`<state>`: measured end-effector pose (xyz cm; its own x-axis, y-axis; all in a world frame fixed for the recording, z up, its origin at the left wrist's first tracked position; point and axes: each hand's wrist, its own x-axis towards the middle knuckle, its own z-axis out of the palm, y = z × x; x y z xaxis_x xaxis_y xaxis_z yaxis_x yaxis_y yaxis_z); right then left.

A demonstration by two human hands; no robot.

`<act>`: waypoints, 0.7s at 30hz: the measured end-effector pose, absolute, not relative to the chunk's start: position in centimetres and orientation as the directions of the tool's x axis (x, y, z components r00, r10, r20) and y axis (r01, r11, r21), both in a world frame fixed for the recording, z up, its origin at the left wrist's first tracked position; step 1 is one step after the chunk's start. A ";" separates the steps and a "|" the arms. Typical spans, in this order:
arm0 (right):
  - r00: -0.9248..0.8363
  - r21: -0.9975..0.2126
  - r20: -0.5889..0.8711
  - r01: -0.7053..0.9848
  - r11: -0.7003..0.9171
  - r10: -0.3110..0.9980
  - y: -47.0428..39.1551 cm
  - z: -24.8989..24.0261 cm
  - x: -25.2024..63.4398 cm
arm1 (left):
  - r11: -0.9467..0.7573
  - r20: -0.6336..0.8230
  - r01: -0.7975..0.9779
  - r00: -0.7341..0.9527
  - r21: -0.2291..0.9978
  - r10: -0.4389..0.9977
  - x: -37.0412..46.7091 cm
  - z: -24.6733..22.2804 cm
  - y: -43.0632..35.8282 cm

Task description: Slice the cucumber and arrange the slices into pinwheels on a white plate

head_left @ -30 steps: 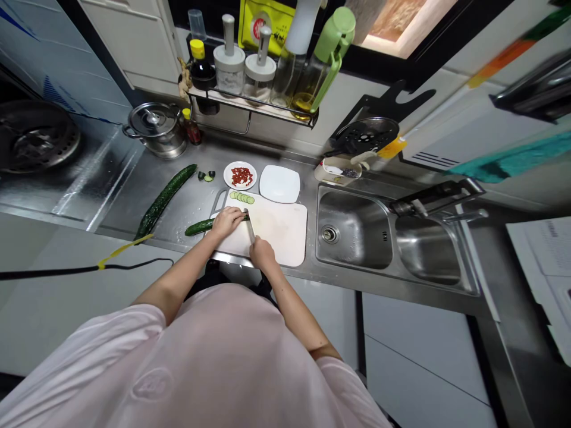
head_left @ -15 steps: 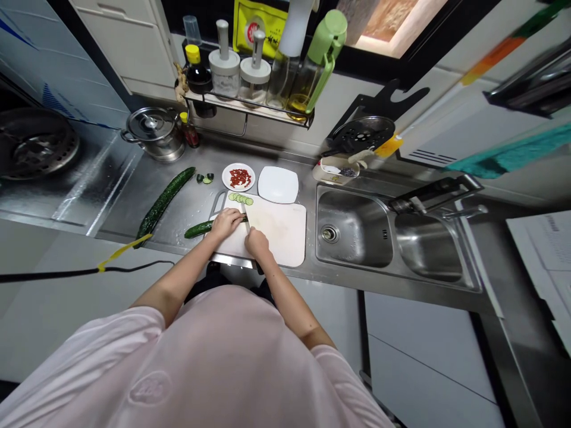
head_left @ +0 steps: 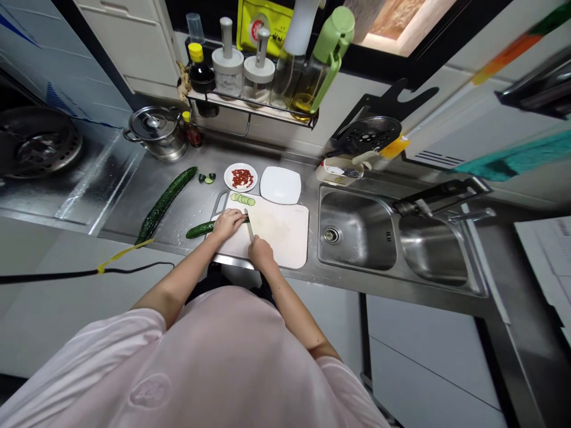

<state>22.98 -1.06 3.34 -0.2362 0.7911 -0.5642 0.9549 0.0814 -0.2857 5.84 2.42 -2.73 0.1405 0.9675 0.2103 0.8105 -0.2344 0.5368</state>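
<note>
My left hand (head_left: 229, 223) is closed over a cucumber (head_left: 200, 230), whose uncut end reaches past the board's left edge. In my right hand (head_left: 261, 252) is a knife (head_left: 249, 223), its blade against the cut end of the cucumber, just beside my left fingertips. Both hands are over a white cutting board (head_left: 285, 238) with a grey handle. A short overlapping row of cucumber slices (head_left: 242, 199) lies along its far left edge. Behind the board stand a plate of chopped red pieces (head_left: 241, 178) and a white square plate (head_left: 281, 185).
A whole cucumber (head_left: 166, 202) and some cucumber ends (head_left: 207, 179) lie on the counter to the left. Farther left is a steel pot (head_left: 156, 134). A double sink (head_left: 357, 232) is at the right. Bottles and jars fill a wall rack (head_left: 250, 101).
The knife and my right hand have drawn back slightly toward me, showing more blade. My left hand keeps its hold on the cucumber. The whole view has shifted a little.
</note>
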 end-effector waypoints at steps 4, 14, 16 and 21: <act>-0.243 -0.296 -0.546 0.951 0.087 0.802 -0.1 3.0 22.2 | -0.248 0.214 0.812 0.155 0.528 0.964 5.8 -2.7 2.4; -0.248 -0.296 -0.540 0.950 0.095 0.804 -0.6 2.6 22.7 | -0.253 0.224 0.808 0.154 0.532 0.962 5.8 -3.0 2.5; -0.245 -0.291 -0.539 0.952 0.095 0.806 -1.2 2.5 23.0 | -0.252 0.224 0.809 0.153 0.532 0.963 5.8 -2.9 2.4; -0.241 -0.286 -0.541 0.954 0.093 0.806 -1.2 2.3 22.9 | -0.255 0.232 0.809 0.152 0.530 0.961 5.8 -2.8 2.4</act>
